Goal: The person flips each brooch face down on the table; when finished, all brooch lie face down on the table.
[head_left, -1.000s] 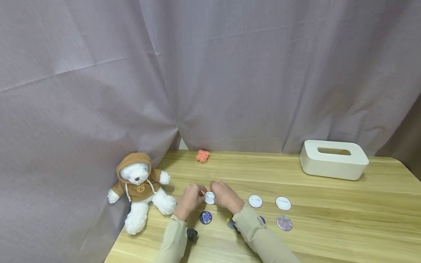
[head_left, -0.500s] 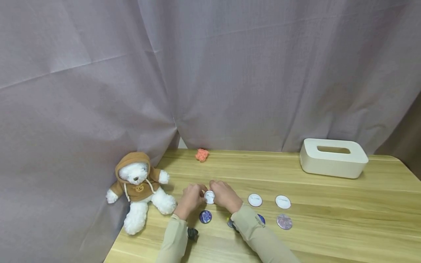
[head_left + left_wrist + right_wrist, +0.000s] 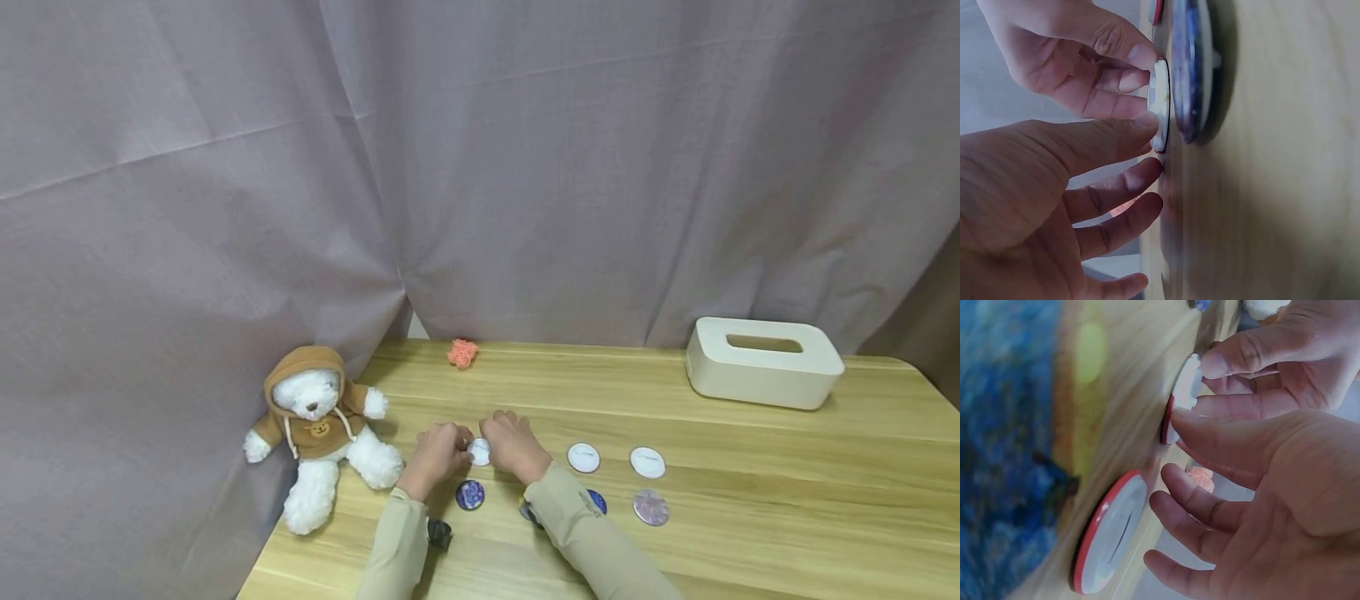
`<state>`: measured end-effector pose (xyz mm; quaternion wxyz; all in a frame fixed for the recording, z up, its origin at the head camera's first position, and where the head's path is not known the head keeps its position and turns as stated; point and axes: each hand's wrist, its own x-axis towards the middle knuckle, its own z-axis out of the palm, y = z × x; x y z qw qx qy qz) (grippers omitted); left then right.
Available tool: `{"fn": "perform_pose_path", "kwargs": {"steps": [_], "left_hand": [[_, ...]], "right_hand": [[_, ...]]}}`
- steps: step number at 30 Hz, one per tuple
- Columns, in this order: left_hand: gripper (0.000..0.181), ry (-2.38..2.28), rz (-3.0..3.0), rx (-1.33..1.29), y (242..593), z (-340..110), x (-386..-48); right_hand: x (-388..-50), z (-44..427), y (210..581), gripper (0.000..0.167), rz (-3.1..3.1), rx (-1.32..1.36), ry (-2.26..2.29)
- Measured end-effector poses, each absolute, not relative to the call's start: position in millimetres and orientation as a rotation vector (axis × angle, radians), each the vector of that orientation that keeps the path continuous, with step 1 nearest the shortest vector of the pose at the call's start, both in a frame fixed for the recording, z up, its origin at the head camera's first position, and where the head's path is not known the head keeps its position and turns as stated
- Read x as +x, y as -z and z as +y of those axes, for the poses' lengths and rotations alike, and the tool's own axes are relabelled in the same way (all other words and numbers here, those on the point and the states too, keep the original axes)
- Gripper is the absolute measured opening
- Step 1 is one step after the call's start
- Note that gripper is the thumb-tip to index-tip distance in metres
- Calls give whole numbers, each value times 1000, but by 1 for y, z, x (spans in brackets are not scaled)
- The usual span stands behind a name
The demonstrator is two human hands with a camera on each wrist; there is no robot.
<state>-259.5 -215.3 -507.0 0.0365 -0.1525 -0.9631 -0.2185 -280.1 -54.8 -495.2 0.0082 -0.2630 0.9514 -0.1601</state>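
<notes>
Between my two hands is a small round pin-back button badge point(image 3: 479, 452), its white back facing up, at the table's middle. My left hand point(image 3: 437, 454) pinches its left edge; in the left wrist view the thumb point(image 3: 1145, 120) lies on the white back. My right hand point(image 3: 513, 446) grips the opposite edge with thumb and index finger, its other fingers spread loosely in the right wrist view. The pin itself is mostly hidden by fingers. Just in front lies a purple-blue swirl-patterned badge point(image 3: 470, 495).
Two white-backed badges point(image 3: 583, 457) point(image 3: 648, 462) lie to the right. Nearer are a blue badge point(image 3: 597, 501), a lilac badge point(image 3: 651, 507) and one partly under the right sleeve point(image 3: 524, 507). A plush bear point(image 3: 318, 425), coral-coloured bundle point(image 3: 462, 354) and tissue box point(image 3: 763, 363) stand around.
Both hands stay at the same badge. The right hand's fingers have shifted slightly, spreading a little at the far side. The other things have not moved.
</notes>
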Motion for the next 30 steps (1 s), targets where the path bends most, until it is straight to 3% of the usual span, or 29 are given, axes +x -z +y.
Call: {"fn": "perform_pose_path", "kwargs": {"steps": [14,22,30], "left_hand": [[5,638,-2960,-440,507,-217,-254],[20,576,-2925,-415,498,-221,-249],[17,575,-2887,-464,493,-226,-239]], "right_hand": [[-274,-57,493,18,2943,-814,480],[-264,-58,474,22,2972,-916,486],[-246,-59,465,16,3024,-1079,531]]}}
